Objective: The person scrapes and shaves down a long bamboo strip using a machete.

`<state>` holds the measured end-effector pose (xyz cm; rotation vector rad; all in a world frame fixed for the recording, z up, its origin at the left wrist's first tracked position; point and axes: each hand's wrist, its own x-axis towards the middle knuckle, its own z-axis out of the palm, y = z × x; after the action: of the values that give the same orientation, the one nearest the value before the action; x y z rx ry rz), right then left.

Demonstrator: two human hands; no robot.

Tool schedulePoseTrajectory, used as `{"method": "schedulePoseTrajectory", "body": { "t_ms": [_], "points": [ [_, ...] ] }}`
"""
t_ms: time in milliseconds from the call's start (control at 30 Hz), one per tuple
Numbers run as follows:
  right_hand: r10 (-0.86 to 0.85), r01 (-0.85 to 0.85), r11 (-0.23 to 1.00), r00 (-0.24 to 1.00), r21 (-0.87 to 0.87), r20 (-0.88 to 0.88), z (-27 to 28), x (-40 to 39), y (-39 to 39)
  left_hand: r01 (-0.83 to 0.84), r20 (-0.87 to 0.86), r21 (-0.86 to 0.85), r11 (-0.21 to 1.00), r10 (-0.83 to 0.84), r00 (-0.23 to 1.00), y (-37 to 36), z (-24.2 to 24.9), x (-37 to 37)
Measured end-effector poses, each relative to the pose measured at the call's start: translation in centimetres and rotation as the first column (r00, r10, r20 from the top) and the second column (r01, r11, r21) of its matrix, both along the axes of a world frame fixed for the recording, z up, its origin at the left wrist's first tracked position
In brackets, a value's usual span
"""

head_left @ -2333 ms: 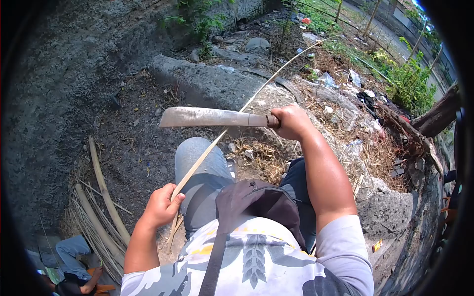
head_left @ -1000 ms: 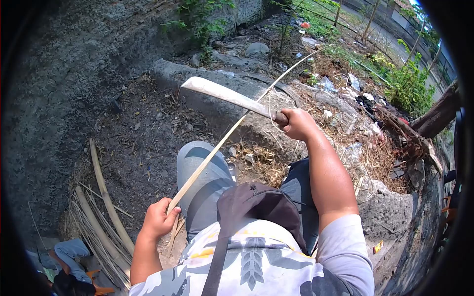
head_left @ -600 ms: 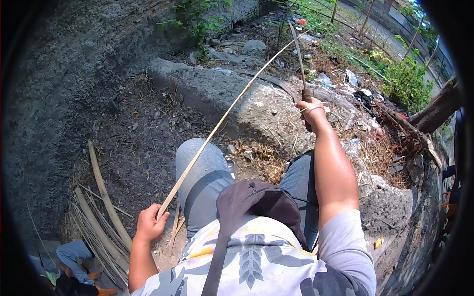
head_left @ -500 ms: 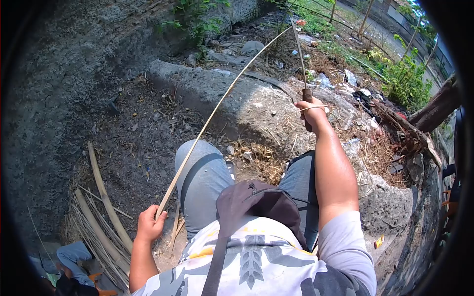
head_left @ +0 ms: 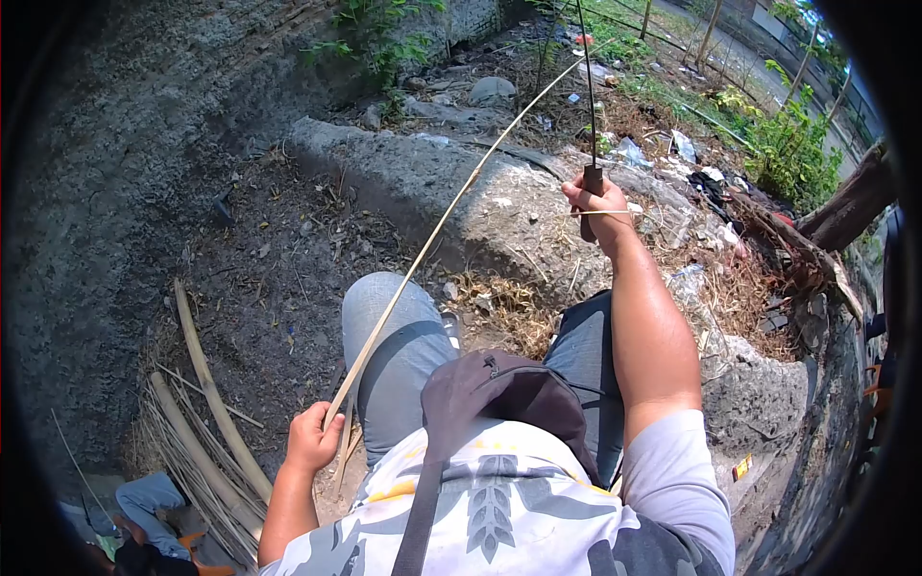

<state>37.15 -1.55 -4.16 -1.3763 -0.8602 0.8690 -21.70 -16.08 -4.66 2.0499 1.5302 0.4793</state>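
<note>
Fingers of the right hand are seen clamped round the dark handle of a machete, and those of the left hand are closed round the lower end of a long bamboo strip. From the biggest down: a rough grey wall is spread across the left side, and a concrete ledge is laid across the middle, with dark littered soil below it. Green shrubs and scattered rubbish are seen beyond the ledge on the right. A bundle of bamboo slats is heaped on the ground at lower left, just beside the left forearm. A dark sling bag is worn across the chest, above grey trousers. The strip is held slanting, from the left fist low near the left knee up across the ledge towards the top of the view, well left of the blade. The machete is held nearly upright, edge-on, blade thin and pointing away over the ledge. A thin pale shaving is draped across the right hand
</note>
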Motion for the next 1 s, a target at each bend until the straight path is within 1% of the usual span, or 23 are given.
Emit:
{"method": "schedulePoseTrajectory", "body": {
  "t_ms": [33,67,167,300,433,533,600,700,800,900,1000],
  "points": [
    [0.019,-0.019,1.000,0.999,0.012,-0.026,0.5,-0.7,-0.2,0.003,-0.006,-0.016,1.000,-0.003,1.000,-0.1,0.2,0.4],
    [0.092,-0.087,0.994,0.993,0.069,-0.070,0.4,-0.9,-0.2,0.005,-0.012,-0.032,0.999,-0.005,1.000,-0.1,0.3,0.8],
    [0.128,-0.104,0.984,0.978,0.145,-0.162,2.1,-3.0,-0.9,0.058,-0.061,0.026,0.998,-0.057,0.997,-0.6,0.1,0.9],
    [0.125,-0.099,0.986,0.972,0.133,-0.201,2.3,-3.5,-1.3,0.147,-0.121,0.148,0.978,-0.130,0.984,-1.1,-0.9,0.5],
    [0.155,-0.133,0.986,0.958,0.104,-0.241,2.3,-3.0,-1.2,0.170,-0.182,0.171,0.970,-0.138,0.974,-1.5,-1.1,0.4],
    [0.181,-0.141,0.973,0.958,0.180,-0.225,2.7,-3.4,-1.3,0.168,-0.196,0.158,0.973,-0.136,0.971,-1.4,-1.4,0.3],
    [0.191,-0.148,0.970,0.954,0.190,-0.232,3.1,-3.6,-1.5,0.161,-0.221,0.142,0.977,-0.127,0.967,-1.3,-1.7,0.1],
    [0.198,-0.151,0.968,0.950,0.201,-0.242,3.1,-3.5,-1.6,0.089,-0.284,0.087,0.992,-0.061,0.957,-1.4,-1.6,0.2],
    [0.211,-0.158,0.964,0.945,0.216,-0.251,3.3,-3.6,-1.7,0.110,-0.315,0.091,0.990,-0.076,0.946,-1.2,-1.4,0.6],
    [0.222,-0.170,0.961,0.945,0.220,-0.240,3.4,-3.6,-1.8,0.200,-0.303,0.268,0.942,-0.114,0.946,-1.1,-1.0,1.8],
    [0.231,-0.187,0.962,0.945,0.199,-0.231,3.7,-3.8,-1.8,0.204,-0.275,0.278,0.939,-0.126,0.953,-0.8,-0.3,3.2]
  ]
}}
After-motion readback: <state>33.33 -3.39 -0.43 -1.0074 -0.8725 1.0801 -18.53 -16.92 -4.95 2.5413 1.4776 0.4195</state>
